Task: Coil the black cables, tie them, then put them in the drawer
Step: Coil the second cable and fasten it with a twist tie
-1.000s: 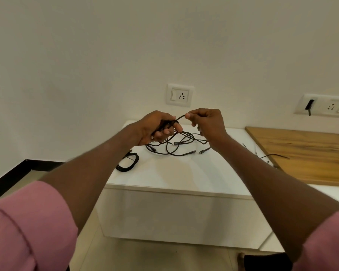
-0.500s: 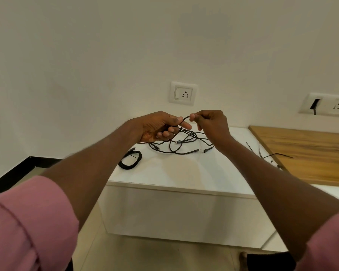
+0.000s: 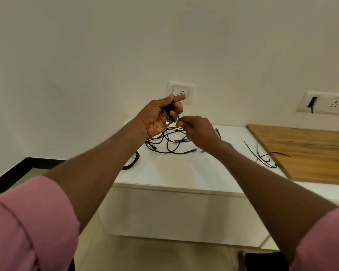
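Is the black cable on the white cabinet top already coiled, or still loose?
Still loose. The black cable sprawls in irregular loops on the white cabinet, one stretch held between the left hand and right hand.

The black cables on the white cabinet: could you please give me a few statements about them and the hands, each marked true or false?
1. The left hand grips a bundle of black cable raised above the white cabinet. True.
2. The right hand rests flat on the cabinet top. False: it pinches a strand of the cable beside the left hand.
3. A tangle of loose cables lies on the cabinet top below the hands. True.
4. The coiled cable sits on the wooden board. False: it lies at the cabinet's left edge, partly behind the left forearm.
5. Thin black ties lie near the board's left edge. True.
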A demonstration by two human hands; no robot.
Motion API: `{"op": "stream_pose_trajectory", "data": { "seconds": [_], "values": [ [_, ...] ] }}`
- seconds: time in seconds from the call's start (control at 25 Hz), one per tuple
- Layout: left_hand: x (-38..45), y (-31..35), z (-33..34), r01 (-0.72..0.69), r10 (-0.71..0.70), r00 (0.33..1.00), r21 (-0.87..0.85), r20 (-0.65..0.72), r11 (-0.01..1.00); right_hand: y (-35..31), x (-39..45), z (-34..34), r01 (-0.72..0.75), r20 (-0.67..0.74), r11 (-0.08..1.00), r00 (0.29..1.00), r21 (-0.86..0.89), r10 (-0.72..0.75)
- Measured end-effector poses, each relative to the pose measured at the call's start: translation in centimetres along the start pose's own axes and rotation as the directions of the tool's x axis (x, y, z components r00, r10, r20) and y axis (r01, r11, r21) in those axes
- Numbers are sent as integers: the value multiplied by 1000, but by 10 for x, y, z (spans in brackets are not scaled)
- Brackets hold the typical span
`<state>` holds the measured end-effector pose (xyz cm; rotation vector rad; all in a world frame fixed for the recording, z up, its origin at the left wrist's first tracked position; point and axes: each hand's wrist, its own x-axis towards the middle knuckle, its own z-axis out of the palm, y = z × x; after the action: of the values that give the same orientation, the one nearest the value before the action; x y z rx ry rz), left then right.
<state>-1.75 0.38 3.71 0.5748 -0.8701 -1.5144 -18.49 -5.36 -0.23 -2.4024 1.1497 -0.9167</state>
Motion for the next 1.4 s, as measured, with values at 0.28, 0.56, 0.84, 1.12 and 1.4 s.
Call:
{"op": "stream_pose_trajectory", "data": {
  "seconds": [0.28,0.56,0.84,1.12,1.4],
  "values": [
    [14,-1,-4,-142,202,968,346,-146,928,-1,-3,3,195,242,971,957,-135,-159],
    [9,-8,-11,-44,260,961,885,-89,464,-10,1,-11,99,133,978,983,181,-124],
    [-1,2,-8,107,-43,994,813,-100,573,-10,8,-21,56,-177,926,984,373,12],
    [-4,8,-6,222,-236,972,372,-6,902,-4,9,-19,-53,-238,931,960,361,148],
    [-1,4,3,170,-175,979,59,103,984,-2,4,-12,-147,-135,966,975,211,178]
  ]
}}
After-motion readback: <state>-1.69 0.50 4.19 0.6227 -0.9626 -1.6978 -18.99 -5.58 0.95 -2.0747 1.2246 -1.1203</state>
